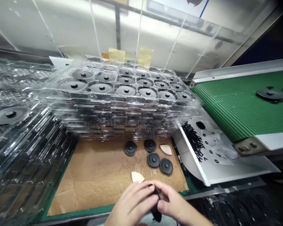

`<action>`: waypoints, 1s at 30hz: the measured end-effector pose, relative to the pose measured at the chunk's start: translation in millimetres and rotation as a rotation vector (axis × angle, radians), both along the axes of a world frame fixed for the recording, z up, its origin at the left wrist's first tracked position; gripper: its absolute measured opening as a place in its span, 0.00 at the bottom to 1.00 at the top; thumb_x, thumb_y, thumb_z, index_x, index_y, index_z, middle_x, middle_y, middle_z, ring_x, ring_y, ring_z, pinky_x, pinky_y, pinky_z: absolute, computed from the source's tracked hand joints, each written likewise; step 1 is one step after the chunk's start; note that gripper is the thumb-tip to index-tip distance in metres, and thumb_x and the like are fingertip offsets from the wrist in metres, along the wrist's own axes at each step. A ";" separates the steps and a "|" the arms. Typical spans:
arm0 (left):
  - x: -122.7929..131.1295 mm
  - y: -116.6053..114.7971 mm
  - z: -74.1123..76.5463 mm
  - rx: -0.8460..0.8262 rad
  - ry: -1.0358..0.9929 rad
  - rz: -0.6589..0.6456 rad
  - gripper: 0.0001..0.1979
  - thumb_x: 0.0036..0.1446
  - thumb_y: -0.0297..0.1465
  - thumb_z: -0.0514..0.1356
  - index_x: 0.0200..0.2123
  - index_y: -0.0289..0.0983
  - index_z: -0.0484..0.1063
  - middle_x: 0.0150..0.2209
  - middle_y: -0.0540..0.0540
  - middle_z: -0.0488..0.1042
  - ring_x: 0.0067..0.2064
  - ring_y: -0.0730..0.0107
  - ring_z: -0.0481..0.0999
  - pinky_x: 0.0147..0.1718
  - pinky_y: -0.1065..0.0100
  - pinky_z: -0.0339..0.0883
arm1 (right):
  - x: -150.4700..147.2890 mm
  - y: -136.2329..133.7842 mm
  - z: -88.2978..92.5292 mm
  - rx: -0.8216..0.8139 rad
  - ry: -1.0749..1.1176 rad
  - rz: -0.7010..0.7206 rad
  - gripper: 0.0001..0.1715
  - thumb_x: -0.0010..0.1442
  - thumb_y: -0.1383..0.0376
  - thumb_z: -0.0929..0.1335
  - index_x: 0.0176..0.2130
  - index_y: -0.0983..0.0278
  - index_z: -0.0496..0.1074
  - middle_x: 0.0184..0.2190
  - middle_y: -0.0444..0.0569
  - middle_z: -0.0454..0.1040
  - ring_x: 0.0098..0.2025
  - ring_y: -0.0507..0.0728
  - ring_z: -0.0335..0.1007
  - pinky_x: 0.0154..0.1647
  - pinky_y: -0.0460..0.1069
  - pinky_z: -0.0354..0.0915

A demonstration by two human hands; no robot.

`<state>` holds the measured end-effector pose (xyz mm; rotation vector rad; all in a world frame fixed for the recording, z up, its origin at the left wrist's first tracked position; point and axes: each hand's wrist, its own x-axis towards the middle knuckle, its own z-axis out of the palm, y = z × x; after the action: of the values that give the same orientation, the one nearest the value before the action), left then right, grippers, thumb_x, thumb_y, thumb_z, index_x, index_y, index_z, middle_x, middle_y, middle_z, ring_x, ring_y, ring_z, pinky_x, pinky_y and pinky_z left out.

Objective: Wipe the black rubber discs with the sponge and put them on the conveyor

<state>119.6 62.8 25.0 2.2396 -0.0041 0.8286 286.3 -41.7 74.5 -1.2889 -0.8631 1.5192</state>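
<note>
Where the fingertips (pixel 149 189) of both hands meet at the bottom centre of the frame, they pinch a small black disc (pixel 156 214), which is mostly hidden between the left hand (pixel 129 204) and the right hand (pixel 178 205). It looks light, stiff and smooth, so it is probably best gripped by its rim. Just above lie loose discs (pixel 153 159) on cardboard (pixel 96 169), with stacked clear trays (pixel 122 121) higher up.

Green bench (pixel 85 211) — cardboard sheet (pixel 96 169), tray stacks (pixel 118 119)
</note>
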 end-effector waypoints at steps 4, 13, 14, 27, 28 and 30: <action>4.4 8.5 0.6 0.101 0.141 -0.019 0.31 0.57 0.35 0.59 0.63 0.43 0.54 0.50 0.41 0.76 0.52 0.64 0.75 0.52 0.67 0.67 | -22.2 -1.8 -30.0 0.010 0.066 -0.149 0.42 0.51 0.36 0.63 0.51 0.64 0.70 0.46 0.56 0.74 0.52 0.63 0.69 0.57 0.57 0.59; -22.0 12.4 -20.6 -0.476 0.261 0.042 0.32 0.52 0.36 0.63 0.60 0.51 0.59 0.54 0.43 0.73 0.53 0.56 0.73 0.52 0.59 0.68 | -36.7 17.8 -42.2 -0.015 -0.194 -0.085 0.47 0.48 0.33 0.61 0.51 0.64 0.70 0.34 0.52 0.76 0.37 0.60 0.75 0.41 0.51 0.70; -27.1 13.2 -16.6 -0.678 0.288 0.107 0.34 0.48 0.35 0.66 0.59 0.52 0.61 0.54 0.43 0.73 0.54 0.55 0.73 0.53 0.59 0.67 | -34.8 19.0 -45.0 -0.021 -0.255 -0.099 0.45 0.50 0.34 0.61 0.51 0.64 0.70 0.31 0.50 0.75 0.31 0.57 0.74 0.33 0.49 0.71; -65.4 38.9 3.1 -2.046 -0.300 0.333 0.25 0.50 0.38 0.66 0.53 0.48 0.68 0.57 0.44 0.70 0.56 0.58 0.71 0.60 0.57 0.57 | -48.3 20.5 -89.7 0.066 -0.994 -0.354 0.14 0.61 0.59 0.65 0.45 0.60 0.75 0.39 0.53 0.71 0.36 0.57 0.73 0.38 0.52 0.71; -65.8 37.5 2.1 -2.048 -0.322 0.355 0.26 0.48 0.38 0.67 0.53 0.47 0.68 0.56 0.44 0.71 0.55 0.59 0.72 0.59 0.57 0.59 | -49.4 25.1 -85.0 0.089 -1.003 -0.330 0.14 0.62 0.60 0.65 0.44 0.60 0.75 0.37 0.52 0.73 0.35 0.57 0.73 0.37 0.51 0.71; -65.8 34.7 2.2 -2.046 -0.345 0.403 0.29 0.46 0.37 0.69 0.53 0.46 0.69 0.55 0.43 0.72 0.54 0.59 0.72 0.57 0.59 0.61 | -49.9 39.8 -70.2 0.126 -1.011 -0.280 0.12 0.61 0.60 0.66 0.41 0.62 0.76 0.31 0.49 0.75 0.29 0.55 0.72 0.32 0.49 0.70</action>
<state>53.8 97.5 27.2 0.1526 0.7626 0.7236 236.5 -1.9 4.4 -1.9994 -1.2853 0.5136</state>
